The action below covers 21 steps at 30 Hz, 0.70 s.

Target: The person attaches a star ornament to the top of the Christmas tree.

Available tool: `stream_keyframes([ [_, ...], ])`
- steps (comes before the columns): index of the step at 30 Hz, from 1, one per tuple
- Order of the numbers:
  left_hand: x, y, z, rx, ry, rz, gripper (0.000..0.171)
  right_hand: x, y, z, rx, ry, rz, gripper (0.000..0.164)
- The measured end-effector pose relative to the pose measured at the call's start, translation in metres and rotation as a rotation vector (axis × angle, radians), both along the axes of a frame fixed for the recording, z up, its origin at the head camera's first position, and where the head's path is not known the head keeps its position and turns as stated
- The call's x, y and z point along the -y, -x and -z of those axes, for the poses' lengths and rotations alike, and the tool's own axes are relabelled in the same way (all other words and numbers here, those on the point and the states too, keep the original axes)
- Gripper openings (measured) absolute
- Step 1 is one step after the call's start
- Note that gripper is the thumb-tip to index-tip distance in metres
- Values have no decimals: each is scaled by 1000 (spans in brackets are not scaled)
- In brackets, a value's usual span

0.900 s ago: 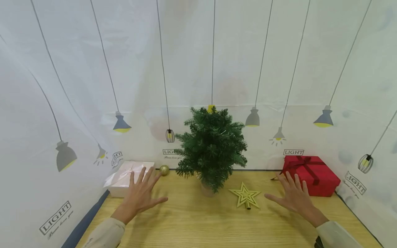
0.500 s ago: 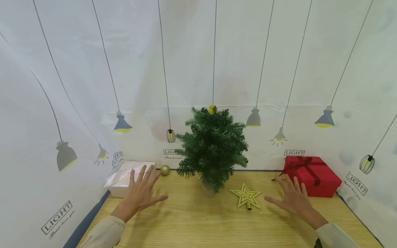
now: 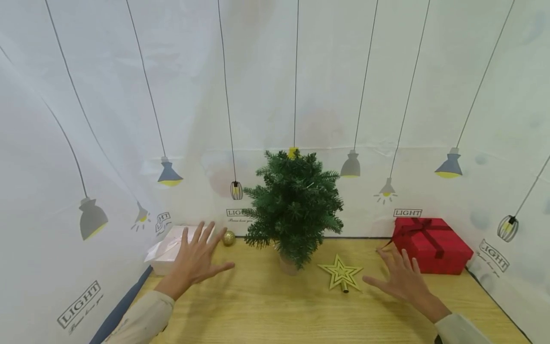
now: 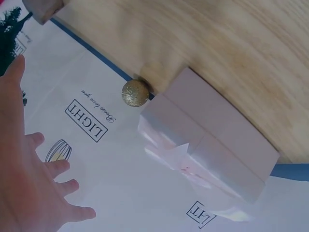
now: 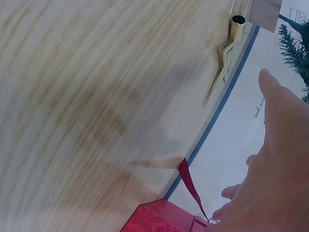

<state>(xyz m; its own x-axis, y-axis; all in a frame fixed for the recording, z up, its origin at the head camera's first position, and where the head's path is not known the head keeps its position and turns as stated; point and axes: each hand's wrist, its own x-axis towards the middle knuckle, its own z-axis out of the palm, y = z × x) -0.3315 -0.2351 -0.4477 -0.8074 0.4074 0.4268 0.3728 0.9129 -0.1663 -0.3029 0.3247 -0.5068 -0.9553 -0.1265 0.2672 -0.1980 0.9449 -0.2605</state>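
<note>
My left hand hovers over the table with fingers spread, holding nothing. From the head view it partly covers a white gift box with a pale ribbon bow. A gold glitter ball lies beyond its fingertips. On the other side my right hand, also spread and holding nothing, is nearest to a flat gold star tree topper with a short tube. Between the hands a small green Christmas tree stands upright in a light brown pot.
A red gift box with a dark red ribbon sits at the back right, behind the right hand. The wooden table is enclosed by a white backdrop printed with hanging lamps, at the back and both sides.
My right hand has shifted slightly inward toward the star and a little lower. The left hand has barely moved. The objects have stayed in place.
</note>
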Motion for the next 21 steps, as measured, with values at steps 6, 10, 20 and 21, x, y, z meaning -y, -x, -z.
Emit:
stream_keyframes([
  [6, -1, 6, -7, -29, 10, 4, 104, 2, -2, 4, -60, 1, -34, 95],
  [10, -2, 7, -15, -32, 23, -3, 104, 3, -3, 8, -103, -8, -56, 92],
  [20, -8, 10, -35, -40, 7, 10, 102, 6, 1, 18, -226, 17, -167, 85],
  [21, -10, 10, -37, -38, 6, 9, 102, 6, 2, 19, -240, 22, -178, 84],
])
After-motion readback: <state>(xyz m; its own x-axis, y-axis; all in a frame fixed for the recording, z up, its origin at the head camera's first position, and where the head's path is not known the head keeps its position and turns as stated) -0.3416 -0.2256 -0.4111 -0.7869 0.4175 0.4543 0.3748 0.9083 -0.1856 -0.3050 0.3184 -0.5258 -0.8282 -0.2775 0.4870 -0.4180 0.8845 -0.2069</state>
